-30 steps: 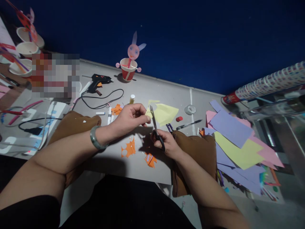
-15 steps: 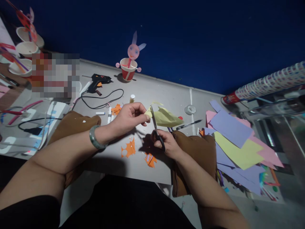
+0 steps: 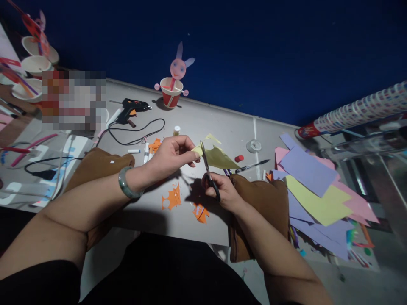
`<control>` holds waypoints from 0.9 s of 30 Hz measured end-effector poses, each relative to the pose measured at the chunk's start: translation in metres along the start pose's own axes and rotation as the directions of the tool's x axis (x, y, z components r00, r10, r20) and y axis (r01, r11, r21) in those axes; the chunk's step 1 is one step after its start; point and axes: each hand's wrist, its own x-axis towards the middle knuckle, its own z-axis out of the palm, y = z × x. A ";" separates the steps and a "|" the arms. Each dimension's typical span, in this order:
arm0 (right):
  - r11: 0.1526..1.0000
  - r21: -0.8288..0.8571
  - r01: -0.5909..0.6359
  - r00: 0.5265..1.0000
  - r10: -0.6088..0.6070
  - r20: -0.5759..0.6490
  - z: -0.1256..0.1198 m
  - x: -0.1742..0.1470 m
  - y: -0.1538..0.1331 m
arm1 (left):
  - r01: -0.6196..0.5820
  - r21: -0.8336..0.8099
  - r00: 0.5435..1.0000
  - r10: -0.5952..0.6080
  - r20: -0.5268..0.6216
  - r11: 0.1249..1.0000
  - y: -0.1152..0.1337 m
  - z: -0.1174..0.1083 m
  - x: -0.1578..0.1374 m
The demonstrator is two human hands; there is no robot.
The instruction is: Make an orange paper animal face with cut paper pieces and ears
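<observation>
My left hand (image 3: 178, 154) pinches the edge of a piece of yellow paper (image 3: 219, 157) between thumb and fingers. In my right hand (image 3: 221, 190) is a pair of scissors (image 3: 206, 164) with black handles, its blades pointing up across the paper close to my left fingertips. The paper spreads out to the right of the blades, with a ragged upper edge. Below my hands lie orange paper scraps (image 3: 171, 198) with round holes cut out. A red cap (image 3: 239, 158) and a black pen (image 3: 252, 166) rest just right of the yellow paper.
A black glue gun (image 3: 129, 111) with its cord lies back left. Behind stands a red paper cup with a rabbit figure (image 3: 171, 95). Brown cushions (image 3: 263, 207) support both arms. Coloured paper sheets (image 3: 311, 169) and a long stack of cups (image 3: 356, 111) are at right.
The yellow paper has turned and shifted slightly beside the blades, uncovering more of the red cap. A strip at its upper edge stands out more. Both hands stay nearly in place.
</observation>
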 end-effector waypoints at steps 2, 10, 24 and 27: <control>1.000 -0.007 0.005 1.000 -0.005 0.002 0.000 0.000 -0.001 | 0.002 0.007 1.000 -0.002 -0.003 1.000 0.001 0.000 0.000; 0.999 0.025 -0.022 1.000 0.022 -0.011 0.001 0.000 0.001 | -0.013 0.016 1.000 0.013 0.003 1.000 0.003 -0.002 0.000; 1.000 0.018 0.003 1.000 -0.002 -0.011 0.001 0.000 0.000 | -0.012 -0.002 1.000 0.012 0.003 1.000 0.001 -0.003 0.001; 1.000 0.013 0.009 1.000 -0.008 -0.013 0.001 -0.001 -0.001 | -0.009 -0.003 1.000 0.009 -0.001 1.000 0.000 -0.004 0.001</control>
